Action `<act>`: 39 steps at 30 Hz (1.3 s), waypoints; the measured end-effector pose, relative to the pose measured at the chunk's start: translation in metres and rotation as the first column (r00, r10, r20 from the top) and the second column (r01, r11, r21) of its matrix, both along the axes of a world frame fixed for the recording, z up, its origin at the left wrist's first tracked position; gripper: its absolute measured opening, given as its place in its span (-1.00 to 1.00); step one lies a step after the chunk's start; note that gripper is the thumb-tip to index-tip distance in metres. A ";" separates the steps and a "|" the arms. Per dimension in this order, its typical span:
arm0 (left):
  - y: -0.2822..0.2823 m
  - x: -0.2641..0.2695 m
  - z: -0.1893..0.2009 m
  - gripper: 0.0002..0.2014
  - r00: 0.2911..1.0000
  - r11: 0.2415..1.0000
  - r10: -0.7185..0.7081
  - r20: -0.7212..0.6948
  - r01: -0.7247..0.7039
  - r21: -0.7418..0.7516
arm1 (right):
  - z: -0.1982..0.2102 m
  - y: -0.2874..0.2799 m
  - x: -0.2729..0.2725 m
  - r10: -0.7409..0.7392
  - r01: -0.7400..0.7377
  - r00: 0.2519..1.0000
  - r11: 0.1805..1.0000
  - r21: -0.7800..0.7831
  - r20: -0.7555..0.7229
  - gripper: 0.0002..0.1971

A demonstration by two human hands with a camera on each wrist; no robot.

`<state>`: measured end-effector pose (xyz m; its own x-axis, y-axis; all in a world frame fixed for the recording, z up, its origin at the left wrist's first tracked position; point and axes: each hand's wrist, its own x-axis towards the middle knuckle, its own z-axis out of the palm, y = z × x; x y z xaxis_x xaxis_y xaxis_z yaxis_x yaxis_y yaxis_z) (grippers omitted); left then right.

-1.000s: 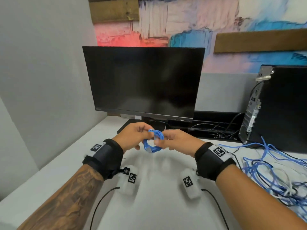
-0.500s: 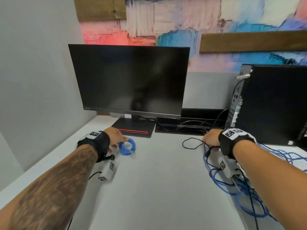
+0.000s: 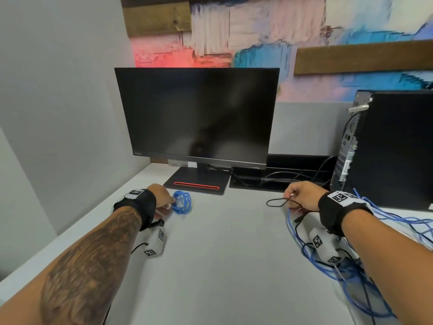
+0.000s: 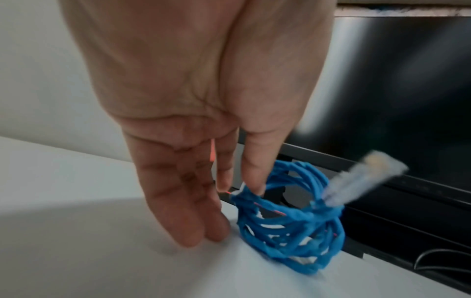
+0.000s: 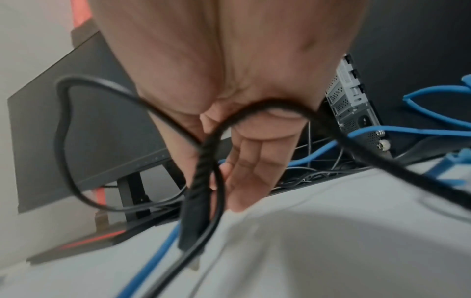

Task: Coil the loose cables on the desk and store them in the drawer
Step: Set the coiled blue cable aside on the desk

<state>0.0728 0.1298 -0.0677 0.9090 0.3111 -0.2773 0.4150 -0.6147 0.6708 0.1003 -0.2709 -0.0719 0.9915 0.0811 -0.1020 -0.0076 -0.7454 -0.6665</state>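
- Leftmost, the left hand (image 3: 161,198) reaches low over the white tabletop (image 3: 222,254), its fingers (image 4: 193,217) straight and pointing down; the thumb tip touches the rim of the coiled blue cable (image 3: 182,202), so the grip is released rather than closed round it.
- Just right of that hand, the coiled blue cable stands on edge on the tabletop, close in front of the monitor base (image 3: 196,184); a clear plug (image 4: 364,177) sticks out of the bundle, blurred.
- Behind, the dark monitor (image 3: 196,113) stands at the far side, with a black cable tray (image 3: 281,181) to its right.
- Further right, the right hand (image 3: 302,193) pinches a thin black cable (image 3: 276,202) between thumb and curled fingers; a loop of it pokes out to the left, and its plug end (image 5: 191,225) hangs below the hand.
- At the right edge, loose blue cables (image 3: 351,273) lie tangled on the tabletop under the right forearm, beside the black computer tower (image 3: 398,148).
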 end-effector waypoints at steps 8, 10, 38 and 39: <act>-0.003 0.004 -0.002 -0.78 0.995 0.997 -0.076 0.060 0.073 0.039 | 0.000 0.011 0.004 0.066 -0.066 0.997 0.998 -0.020 0.031 -0.80; 0.004 0.011 0.002 -0.88 0.983 1.000 0.013 0.184 -0.015 0.008 | 0.000 0.010 0.005 0.070 -0.069 0.997 0.997 -0.026 0.031 -0.81; -0.011 0.021 0.002 -0.65 0.937 0.745 -0.315 -0.149 0.342 0.573 | 0.005 0.011 0.002 0.016 -0.024 0.995 0.996 0.083 0.098 -0.84; -0.011 0.025 0.003 -0.65 0.932 0.695 -0.312 -0.182 0.355 0.625 | 0.006 0.010 0.001 0.019 -0.029 0.995 0.995 0.094 0.103 -0.84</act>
